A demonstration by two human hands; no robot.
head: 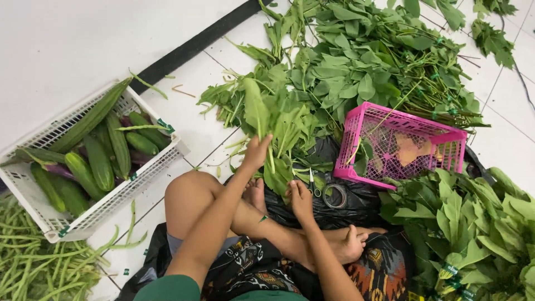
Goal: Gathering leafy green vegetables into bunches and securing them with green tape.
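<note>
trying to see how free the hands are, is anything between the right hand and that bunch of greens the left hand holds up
Nothing visible. The left hand grips the bunch of leafy greens by its stems, and the right hand sits just below the leaves, with only open space between.

White basket [159,167] of cucumbers [100,164]; pink basket [356,142]; long beans [33,267]; tape roll [334,196].

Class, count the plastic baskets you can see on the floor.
2. A white plastic lattice basket holding green gourds sits at the left; a pink plastic lattice basket lies tipped among the leafy greens at right. Leaves may hide others.
</note>
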